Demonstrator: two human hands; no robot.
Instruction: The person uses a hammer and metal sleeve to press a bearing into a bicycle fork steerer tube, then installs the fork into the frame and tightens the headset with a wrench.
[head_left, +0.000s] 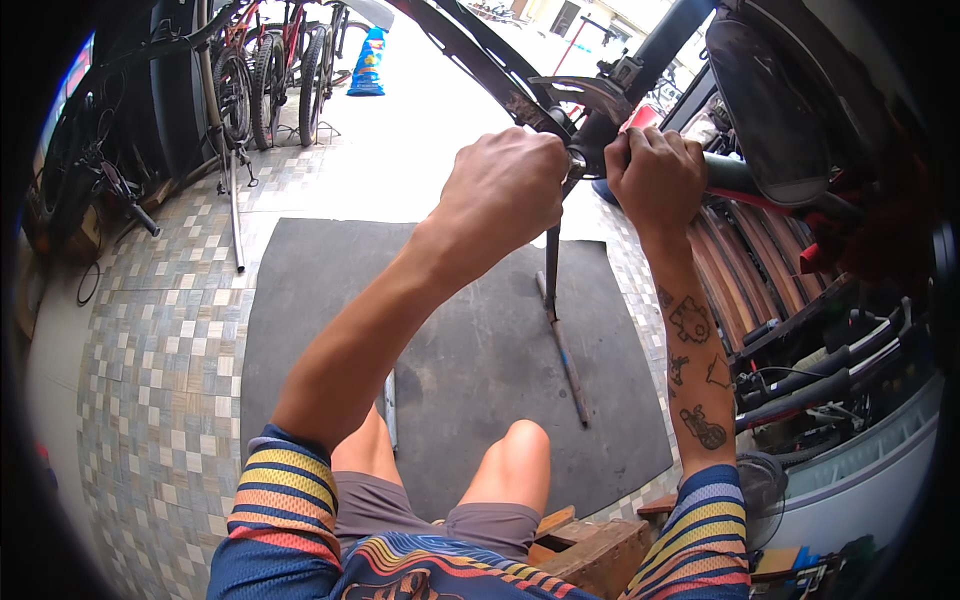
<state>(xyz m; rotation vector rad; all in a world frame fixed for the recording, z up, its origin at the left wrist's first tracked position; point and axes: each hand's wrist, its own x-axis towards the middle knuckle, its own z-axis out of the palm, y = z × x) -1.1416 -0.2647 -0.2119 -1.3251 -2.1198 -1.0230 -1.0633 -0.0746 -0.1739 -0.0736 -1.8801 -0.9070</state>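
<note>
A dark bicycle frame [672,48] is held up in front of me, tilted, with a black bag [770,110] hanging at its right side. My left hand [505,185] is closed in a fist just left of the frame's round bottom-bracket shell [597,140]. What its fingers hold is hidden behind the back of the hand. A small shiny metal part shows between that hand and the shell. My right hand [655,180] is curled over the frame right of the shell, its fingers bent and the thumb toward the shell.
Below lies a black rubber mat [330,330] with the metal legs of a stand [568,370] on it. Several bicycles [270,80] and a blue cone-shaped object [368,65] stand at the far left. Wooden slats [725,270] and black tubes line the right; a wooden block [600,560] is near my knees.
</note>
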